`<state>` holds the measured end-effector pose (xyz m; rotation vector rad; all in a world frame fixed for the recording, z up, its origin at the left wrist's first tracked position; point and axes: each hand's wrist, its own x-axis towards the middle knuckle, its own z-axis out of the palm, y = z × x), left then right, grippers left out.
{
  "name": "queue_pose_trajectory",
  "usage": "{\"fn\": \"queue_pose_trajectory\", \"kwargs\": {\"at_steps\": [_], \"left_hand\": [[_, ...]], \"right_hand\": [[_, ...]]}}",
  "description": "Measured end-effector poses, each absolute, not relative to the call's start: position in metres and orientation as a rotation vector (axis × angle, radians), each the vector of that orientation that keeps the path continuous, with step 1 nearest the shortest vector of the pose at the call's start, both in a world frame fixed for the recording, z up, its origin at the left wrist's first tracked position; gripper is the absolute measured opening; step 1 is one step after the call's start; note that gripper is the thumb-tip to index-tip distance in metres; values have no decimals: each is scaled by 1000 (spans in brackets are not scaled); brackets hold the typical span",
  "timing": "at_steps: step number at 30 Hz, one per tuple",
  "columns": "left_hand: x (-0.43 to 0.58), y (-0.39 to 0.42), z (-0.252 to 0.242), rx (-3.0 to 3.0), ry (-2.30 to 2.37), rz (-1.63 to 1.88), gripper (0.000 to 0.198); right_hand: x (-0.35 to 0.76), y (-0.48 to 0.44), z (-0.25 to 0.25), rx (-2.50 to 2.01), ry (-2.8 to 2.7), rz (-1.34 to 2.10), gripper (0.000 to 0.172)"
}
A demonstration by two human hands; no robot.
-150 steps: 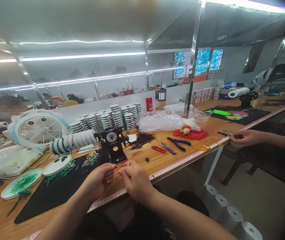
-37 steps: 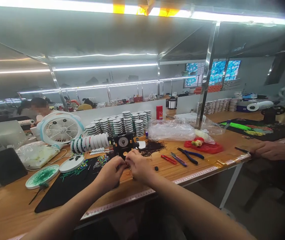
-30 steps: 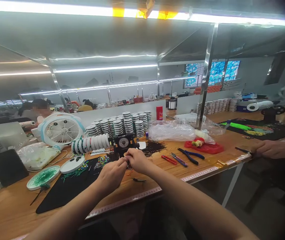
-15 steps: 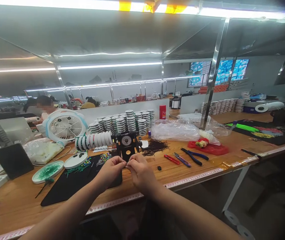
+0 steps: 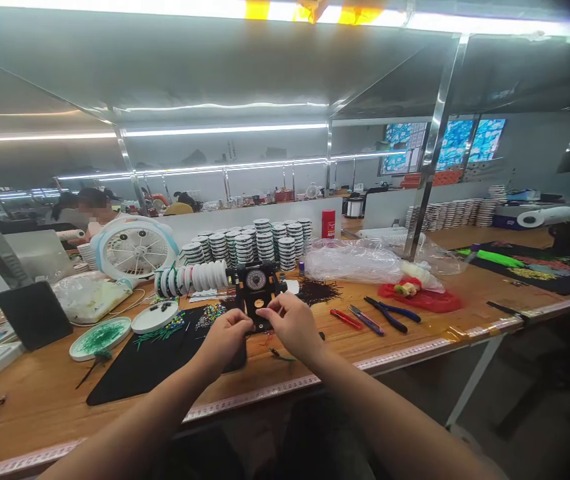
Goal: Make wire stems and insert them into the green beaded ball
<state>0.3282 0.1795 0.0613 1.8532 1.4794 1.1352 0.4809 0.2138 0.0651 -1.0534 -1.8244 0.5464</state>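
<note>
My left hand (image 5: 227,339) is closed in a pinch just in front of a black winding device (image 5: 256,283) with a round dial. Whatever its fingertips hold is too small to make out. Close by on the right, my right hand (image 5: 292,323) also pinches, its fingertips near the device's lower plate; their contents cannot be made out. A row of white spools (image 5: 199,277) extends left from the device. Below my right hand a small dark piece with a green end (image 5: 282,356) lies on the wood. Left of my hands is a black mat (image 5: 139,369) with colored beads (image 5: 211,315).
Blue-handled pliers (image 5: 393,313), a cutter (image 5: 366,320) and a red tool (image 5: 346,319) lie at right, near a red net bag (image 5: 419,295). White dishes (image 5: 99,339), a fan (image 5: 137,249) and stacked spools (image 5: 263,241) stand left and behind. A person (image 5: 95,207) is in the background.
My hands have drawn slightly apart, the right one rising and moving right. The small dark piece with the green end now shows below it. The view has shifted a little.
</note>
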Motion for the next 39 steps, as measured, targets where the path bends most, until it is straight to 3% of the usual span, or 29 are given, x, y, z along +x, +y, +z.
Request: {"fn": "queue_pose_trajectory", "kwargs": {"at_steps": [3, 5, 7, 12, 19, 24, 26, 30, 33, 35, 39], "left_hand": [[332, 180, 63, 1693, 1437, 1090, 15], [332, 179, 64, 1657, 1408, 1078, 14], [331, 178, 64, 1662, 1405, 1082, 14], [323, 175, 66, 1871, 1432, 1133, 17], [320, 176, 54, 2346, 1463, 1103, 20], [322, 180, 55, 2129, 1451, 1159, 7], [325, 181, 57, 1944, 1465, 1191, 10], [330, 180, 58, 1635, 1393, 1169, 19], [332, 178, 58, 1544, 1329, 1166, 20], [331, 177, 58, 1544, 1318, 1170, 20], [324, 174, 61, 1700, 1334, 1199, 21]], "right_hand": [[479, 202, 53, -1106, -1786, 987, 33], [475, 196, 45, -1076, -1784, 1138, 30], [472, 192, 40, -1030, -1786, 1020, 22], [475, 194, 52, -732, -2040, 341, 13], [463, 243, 68, -893, -2083, 512, 12], [471, 237, 66, -908, -2002, 481, 11], [476, 223, 63, -941, -1876, 438, 14], [478, 199, 49, -1069, -1784, 900, 32], [473, 190, 36, -1034, -1694, 1218, 31], [472, 186, 31, -993, -1700, 1042, 23], [480, 182, 34, -858, -1960, 356, 19]]}}
